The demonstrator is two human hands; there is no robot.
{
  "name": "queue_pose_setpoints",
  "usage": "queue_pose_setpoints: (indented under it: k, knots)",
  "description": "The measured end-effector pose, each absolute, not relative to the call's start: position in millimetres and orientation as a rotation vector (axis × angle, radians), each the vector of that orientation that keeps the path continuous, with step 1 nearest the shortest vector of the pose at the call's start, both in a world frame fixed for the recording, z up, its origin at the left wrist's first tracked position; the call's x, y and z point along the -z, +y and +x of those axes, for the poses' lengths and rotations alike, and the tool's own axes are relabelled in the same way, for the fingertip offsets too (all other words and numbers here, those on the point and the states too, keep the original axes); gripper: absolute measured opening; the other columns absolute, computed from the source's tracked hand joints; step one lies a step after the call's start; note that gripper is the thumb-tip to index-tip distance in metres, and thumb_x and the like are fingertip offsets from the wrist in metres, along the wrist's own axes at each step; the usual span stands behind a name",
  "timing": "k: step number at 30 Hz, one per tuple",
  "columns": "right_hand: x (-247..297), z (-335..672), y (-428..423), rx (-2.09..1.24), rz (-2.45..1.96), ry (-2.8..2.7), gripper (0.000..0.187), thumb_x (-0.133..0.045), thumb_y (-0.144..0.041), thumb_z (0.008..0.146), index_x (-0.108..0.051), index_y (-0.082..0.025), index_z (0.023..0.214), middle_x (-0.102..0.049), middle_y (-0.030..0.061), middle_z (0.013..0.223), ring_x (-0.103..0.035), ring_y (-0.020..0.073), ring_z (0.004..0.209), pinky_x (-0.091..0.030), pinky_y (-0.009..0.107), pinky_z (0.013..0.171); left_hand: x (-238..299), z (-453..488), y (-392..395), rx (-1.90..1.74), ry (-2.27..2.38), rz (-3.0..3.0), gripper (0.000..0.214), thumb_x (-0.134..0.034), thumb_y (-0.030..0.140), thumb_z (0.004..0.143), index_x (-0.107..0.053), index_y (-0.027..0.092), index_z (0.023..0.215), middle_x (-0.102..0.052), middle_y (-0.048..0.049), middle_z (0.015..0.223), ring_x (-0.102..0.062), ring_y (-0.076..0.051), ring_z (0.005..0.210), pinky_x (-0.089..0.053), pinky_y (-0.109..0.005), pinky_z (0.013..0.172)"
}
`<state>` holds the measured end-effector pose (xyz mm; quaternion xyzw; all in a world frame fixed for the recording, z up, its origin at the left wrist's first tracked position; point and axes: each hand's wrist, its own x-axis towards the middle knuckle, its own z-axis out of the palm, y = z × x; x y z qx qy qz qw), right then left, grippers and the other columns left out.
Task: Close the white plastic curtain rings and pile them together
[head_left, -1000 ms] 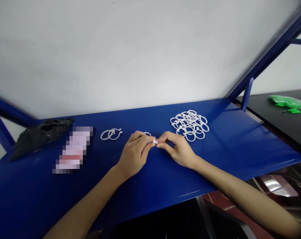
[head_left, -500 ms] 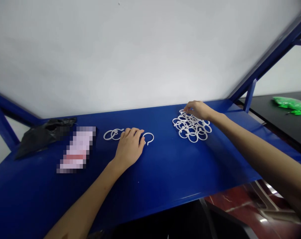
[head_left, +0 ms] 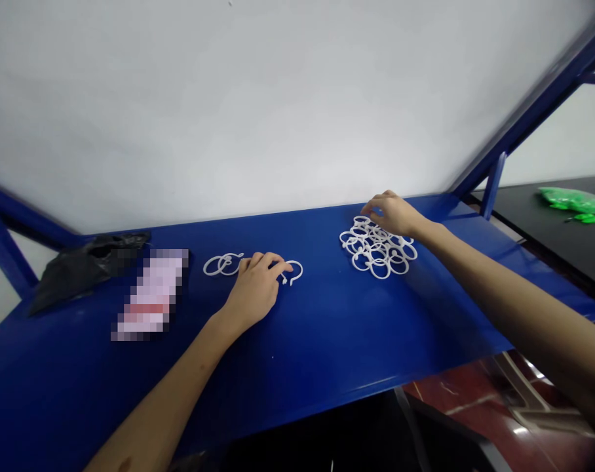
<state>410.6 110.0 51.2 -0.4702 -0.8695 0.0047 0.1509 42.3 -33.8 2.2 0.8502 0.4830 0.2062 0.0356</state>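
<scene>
White plastic curtain rings with a gap and small knobbed ends lie on the blue table. My left hand rests palm down among a few of them, fingers stretched out. Its fingertips touch a single open ring on their right. Left of that hand are two overlapping rings, the right one partly hidden by my fingers. At the right, my right hand hovers over the back edge of a pile of rings. A gap shows between its thumb and index finger, and no ring is visible in it.
A black plastic bag and a pixelated pink-and-white item lie at the left of the blue table. A white wall rises behind. Blue metal braces stand at both ends. Bagged green items lie on a black table at right.
My right hand has lifted slightly off the pile's back edge, and its thumb and index finger now show a gap. My left fingers have shifted slightly over the single ring.
</scene>
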Motion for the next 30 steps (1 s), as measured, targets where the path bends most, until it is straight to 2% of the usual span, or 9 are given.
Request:
queue_pose_setpoints:
  k: [3, 5, 9, 12, 14, 17, 19, 24, 30]
  knots:
    - [-51.8, 393.2, 92.1, 0.023, -1.280, -2.383, 0.025, -0.053, -0.019, 0.090, -0.074, -0.021, 0.103, -0.071, 0.0100, 0.102, -0.056, 0.0289, 0.101, -0.046, 0.051, 0.093, -3.5, 45.1, -33.4, -0.671, 1.488, 2.604, 0.027, -0.050, 0.007, 0.090, -0.067, 0.023, 0.102, -0.067, -0.0064, 0.111, -0.055, -0.027, 0.101, -0.039, -0.046, 0.088]
    - [-46.9, 370.3, 71.6, -0.082, -1.189, -2.351, 0.024, -0.055, -0.021, 0.092, -0.072, -0.025, 0.108, -0.069, 0.0075, 0.106, -0.057, 0.0273, 0.101, -0.047, 0.049, 0.094, -5.0, 47.9, -33.8, -0.719, 1.483, 2.585, 0.014, -0.054, 0.015, 0.093, -0.067, 0.022, 0.095, -0.067, -0.0066, 0.109, -0.055, -0.027, 0.100, -0.041, -0.046, 0.088]
    - [-29.7, 309.6, 20.6, -0.454, -0.914, -2.386, 0.027, -0.056, -0.021, 0.094, -0.065, -0.026, 0.120, -0.065, 0.0065, 0.119, -0.061, 0.0230, 0.105, -0.051, 0.043, 0.096, -11.2, 52.3, -36.4, -0.959, 1.387, 2.411, 0.010, -0.056, 0.020, 0.095, -0.065, 0.021, 0.090, -0.066, -0.0065, 0.111, -0.056, -0.024, 0.104, -0.046, -0.043, 0.093]
    - [-19.7, 276.0, -7.4, -0.641, -0.838, -2.266, 0.029, -0.057, -0.024, 0.096, -0.058, -0.023, 0.125, -0.063, 0.0088, 0.123, -0.065, 0.0186, 0.094, -0.055, 0.039, 0.088, -16.2, 53.9, -39.1, -1.040, 1.256, 2.053, 0.009, -0.053, 0.026, 0.098, -0.061, 0.022, 0.095, -0.069, -0.0036, 0.098, -0.064, -0.017, 0.088, -0.053, -0.035, 0.081]
    - [-15.9, 265.8, -16.6, -0.734, -0.880, -2.102, 0.024, -0.057, -0.028, 0.097, -0.058, -0.022, 0.120, -0.066, 0.0084, 0.117, -0.066, 0.0161, 0.085, -0.056, 0.036, 0.080, -18.0, 55.1, -40.5, -1.032, 1.165, 1.850, 0.011, -0.052, 0.030, 0.098, -0.058, 0.021, 0.095, -0.070, -0.0015, 0.089, -0.066, -0.015, 0.078, -0.055, -0.031, 0.073]
    - [-13.4, 263.2, -21.7, -0.900, -0.950, -1.910, 0.018, -0.058, -0.035, 0.098, -0.059, -0.022, 0.110, -0.070, 0.0030, 0.094, -0.065, 0.0143, 0.074, -0.055, 0.031, 0.071, -18.6, 57.5, -41.8, -1.057, 1.147, 1.750, 0.015, -0.052, 0.034, 0.098, -0.059, 0.021, 0.097, -0.069, 0.0002, 0.083, -0.066, -0.014, 0.074, -0.054, -0.028, 0.071]
    - [-13.3, 263.8, -24.4, -0.997, -0.934, -1.860, 0.018, -0.058, -0.036, 0.098, -0.061, -0.022, 0.108, -0.070, 0.0010, 0.086, -0.066, 0.0141, 0.073, -0.055, 0.030, 0.070, -18.5, 59.4, -42.9, -1.071, 1.199, 1.765, 0.017, -0.051, 0.036, 0.099, -0.061, 0.022, 0.100, -0.068, 0.0014, 0.079, -0.066, -0.013, 0.072, -0.053, -0.027, 0.069]
    - [-15.7, 264.5, -36.1, -0.927, -0.888, -1.929, 0.015, -0.058, -0.033, 0.099, -0.067, -0.022, 0.097, -0.074, 0.0038, 0.093, -0.069, 0.0171, 0.082, -0.054, 0.031, 0.075, -19.5, 64.7, -50.3, -1.087, 1.313, 1.959, 0.019, -0.052, 0.032, 0.099, -0.063, 0.022, 0.087, -0.070, 0.0023, 0.073, -0.064, -0.013, 0.065, -0.050, -0.026, 0.063]
    - [-13.4, 268.8, -46.7, -0.695, -0.763, -2.079, 0.019, -0.049, -0.028, 0.102, -0.065, -0.022, 0.094, -0.071, 0.0060, 0.092, -0.066, 0.0185, 0.085, -0.054, 0.035, 0.080, -22.0, 69.8, -61.3, -1.146, 1.292, 2.220, 0.019, -0.050, 0.015, 0.095, -0.060, 0.022, 0.081, -0.070, 0.0012, 0.077, -0.066, -0.014, 0.074, -0.051, -0.026, 0.071]
